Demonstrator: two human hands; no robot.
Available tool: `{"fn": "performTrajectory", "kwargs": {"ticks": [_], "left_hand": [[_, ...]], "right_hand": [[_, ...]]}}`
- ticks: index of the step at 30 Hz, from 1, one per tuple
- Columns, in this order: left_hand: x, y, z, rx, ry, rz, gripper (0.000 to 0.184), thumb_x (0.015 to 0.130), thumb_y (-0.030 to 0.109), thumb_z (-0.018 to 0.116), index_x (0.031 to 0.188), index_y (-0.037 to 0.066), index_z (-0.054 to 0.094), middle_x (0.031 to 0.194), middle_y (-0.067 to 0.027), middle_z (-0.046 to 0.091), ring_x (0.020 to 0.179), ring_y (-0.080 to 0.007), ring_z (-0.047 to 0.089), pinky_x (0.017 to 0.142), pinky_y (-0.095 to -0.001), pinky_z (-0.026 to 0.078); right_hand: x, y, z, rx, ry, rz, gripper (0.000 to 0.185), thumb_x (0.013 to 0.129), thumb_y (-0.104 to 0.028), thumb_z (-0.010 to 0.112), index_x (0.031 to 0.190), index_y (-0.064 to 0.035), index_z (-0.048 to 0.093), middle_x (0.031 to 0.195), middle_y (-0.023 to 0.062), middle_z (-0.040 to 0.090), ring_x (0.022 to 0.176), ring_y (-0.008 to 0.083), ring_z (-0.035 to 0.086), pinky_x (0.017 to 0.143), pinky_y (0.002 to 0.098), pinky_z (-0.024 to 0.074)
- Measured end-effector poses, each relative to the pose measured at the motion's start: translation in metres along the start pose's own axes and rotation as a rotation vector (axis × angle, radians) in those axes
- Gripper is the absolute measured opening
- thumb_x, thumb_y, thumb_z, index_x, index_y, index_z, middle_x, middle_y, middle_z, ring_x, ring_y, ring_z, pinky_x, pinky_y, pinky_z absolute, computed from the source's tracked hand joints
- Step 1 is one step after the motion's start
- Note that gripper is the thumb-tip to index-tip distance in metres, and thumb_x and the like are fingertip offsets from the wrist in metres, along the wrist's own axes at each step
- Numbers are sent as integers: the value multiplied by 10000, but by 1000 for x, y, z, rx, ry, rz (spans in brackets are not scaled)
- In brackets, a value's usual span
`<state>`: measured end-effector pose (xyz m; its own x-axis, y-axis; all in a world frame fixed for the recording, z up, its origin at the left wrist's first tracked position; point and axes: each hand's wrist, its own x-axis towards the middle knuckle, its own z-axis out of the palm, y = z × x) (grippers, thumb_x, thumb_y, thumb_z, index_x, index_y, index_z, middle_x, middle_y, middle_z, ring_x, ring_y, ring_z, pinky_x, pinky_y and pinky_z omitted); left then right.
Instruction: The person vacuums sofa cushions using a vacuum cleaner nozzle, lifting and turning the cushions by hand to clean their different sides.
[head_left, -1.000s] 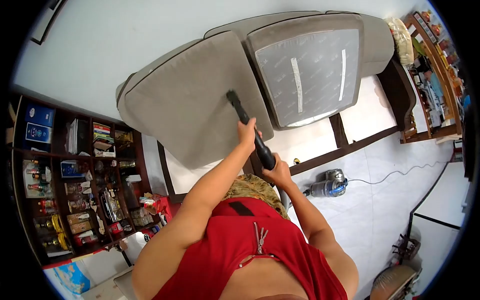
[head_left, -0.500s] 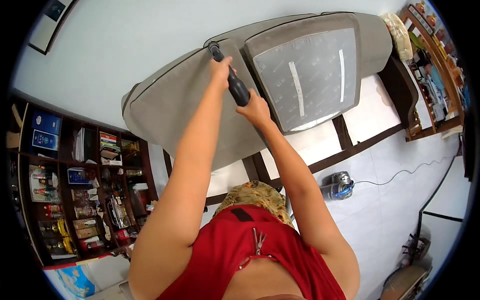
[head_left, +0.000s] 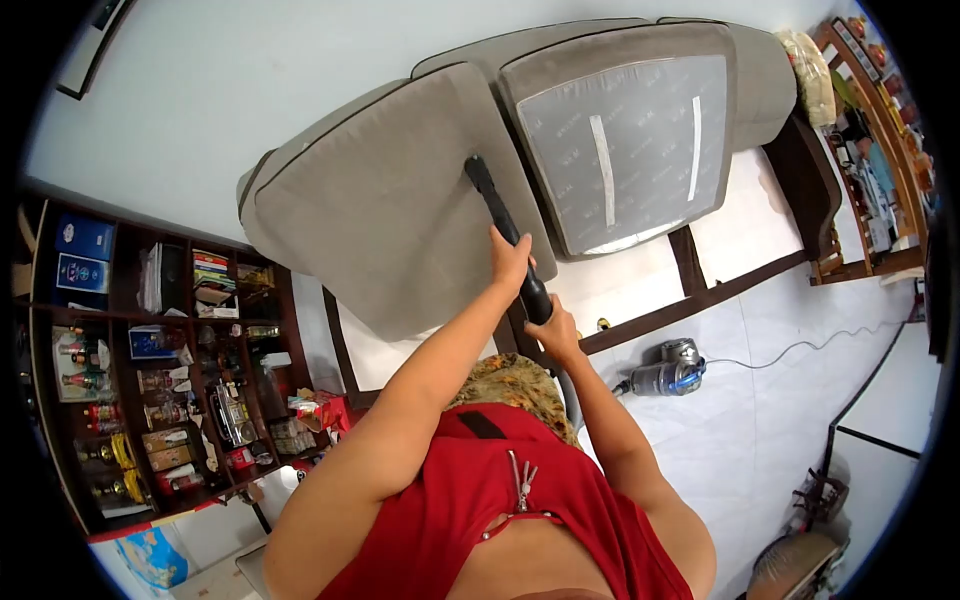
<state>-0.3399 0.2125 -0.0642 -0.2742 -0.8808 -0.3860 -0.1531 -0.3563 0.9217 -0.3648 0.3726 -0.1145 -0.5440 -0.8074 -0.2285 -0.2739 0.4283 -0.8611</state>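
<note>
1. Head view: both hands have their fingers clamped around one black wand (head_left: 506, 222); left hand (head_left: 511, 262) farther forward, right hand (head_left: 557, 330) at the thick rear end.
2. One nozzle (head_left: 476, 168) tips the wand, ahead of the left fingers and on the plain grey cushion (head_left: 370, 200), apparently touching it.
3. To work well, the nozzle should lie flat on the cloth; the left fingers best steer while the right fingers push and pull.
4. Slow, overlapping strokes and light pressure seem wise, since this cushion looks propped and could slip.
5. Loose cushions: two. The plain one spreads forward and left of the left fingers; the other, its underside (head_left: 640, 125) showing, lies forward and right of them.
6. White strips: two, the near strip (head_left: 604, 170) and the far strip (head_left: 696, 150), both on that underside.
7. Vacuum (head_left: 664, 372): one, on the floor right of the right fingers, with one cord (head_left: 780, 360) beyond. The hose (head_left: 571, 395) by the right wrist is partly hidden; it is best kept slack.
</note>
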Motion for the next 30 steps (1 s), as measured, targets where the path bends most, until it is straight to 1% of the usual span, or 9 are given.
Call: {"fn": "performTrajectory", "kwargs": {"ticks": [7, 9, 14, 16, 21, 23, 27, 28, 30], "left_hand": [[-23, -41, -10, -68, -66, -234, 359, 910, 137, 645, 1122, 66, 364, 839, -100, 512, 506, -199, 555, 460, -358, 496], [-28, -29, -9, -87, -81, -150, 434, 901, 133, 651, 1198, 45, 346, 843, -108, 527, 497, -201, 559, 447, -354, 488], [-19, 75, 6, -207, -130, 160, 462, 883, 135, 671, 1218, 31, 371, 793, -104, 541, 476, -199, 553, 428, -346, 465], [17, 117, 10, -151, -91, 305, 384, 882, 187, 687, 1064, 71, 369, 743, -81, 509, 460, -184, 540, 389, -339, 453], [97, 206, 7, -166, -113, 308, 323, 873, 191, 693, 977, 59, 418, 725, -73, 504, 483, -198, 554, 415, -365, 474], [129, 208, 1, -157, -115, 183, 298, 855, 175, 701, 942, 52, 444, 727, -69, 497, 495, -209, 549, 436, -376, 481], [113, 170, 19, -85, -73, 303, 342, 844, 173, 688, 1019, 58, 417, 791, -90, 503, 490, -203, 532, 431, -370, 469], [106, 154, 21, -33, -31, 287, 387, 843, 158, 702, 1100, 26, 444, 911, -127, 558, 563, -238, 581, 480, -378, 504], [89, 126, 22, -21, -51, 280, 401, 854, 155, 686, 1130, 16, 429, 905, -130, 556, 563, -237, 583, 483, -377, 503]], "right_hand": [[-47, 20, -8, -136, -55, 46, 592, 648, -277, 783, 1131, -40, 537, 809, 268, 676, 774, 423, 681, 706, 486, 533], [-48, 8, -19, -137, -16, -25, 586, 648, -273, 781, 1130, -42, 540, 811, 264, 676, 775, 431, 677, 707, 488, 530], [0, -63, -48, -29, 92, -134, 543, 674, -228, 761, 1125, -27, 536, 855, 277, 666, 843, 451, 657, 730, 493, 515], [40, -99, -59, 14, 107, -204, 561, 679, -226, 749, 1159, -23, 541, 868, 280, 666, 859, 452, 655, 745, 482, 515], [117, -182, -67, 25, 121, -180, 569, 656, -250, 748, 1136, -11, 558, 844, 268, 675, 830, 425, 674, 742, 456, 522], [127, -186, -65, -2, 119, -149, 557, 655, -248, 751, 1124, -17, 558, 846, 264, 679, 831, 422, 676, 743, 454, 525], [129, -145, -48, 28, 147, -129, 567, 652, -248, 764, 1133, -42, 546, 866, 249, 688, 841, 417, 678, 753, 463, 524], [120, -127, -45, 39, 143, -117, 573, 650, -248, 768, 1138, -49, 542, 871, 245, 690, 844, 417, 678, 756, 466, 523], [109, -101, -38, 21, 98, -71, 582, 641, -244, 776, 1139, -70, 530, 890, 241, 692, 861, 423, 672, 757, 479, 518]]}}
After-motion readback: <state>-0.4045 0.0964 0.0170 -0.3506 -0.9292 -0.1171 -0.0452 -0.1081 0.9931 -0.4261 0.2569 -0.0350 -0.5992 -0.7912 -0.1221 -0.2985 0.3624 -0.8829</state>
